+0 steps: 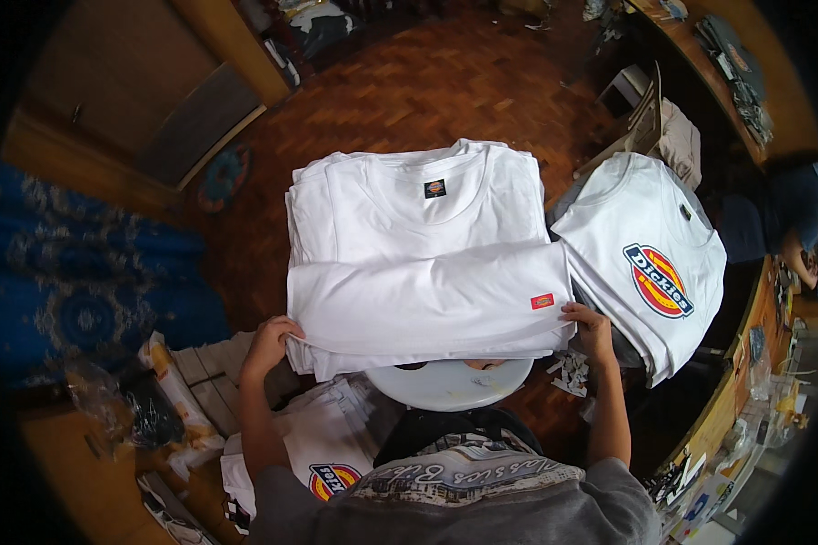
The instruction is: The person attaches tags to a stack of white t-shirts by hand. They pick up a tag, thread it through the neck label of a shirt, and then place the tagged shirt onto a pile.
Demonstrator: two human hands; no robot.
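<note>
Grey-sleeved forearms are reaching up from the lower edge to a folded white shirt (423, 304) lying on a stack atop a round white stool (450, 383). Left hand (268, 343) is pinching the fold's left edge, fingers closed on the cloth; right hand (593, 329) is gripping the right edge likewise, apparently keeping the fold flat and square. Beside the stack, to the right, a printed shirt (650, 263) is lying face up, apart from it.
</note>
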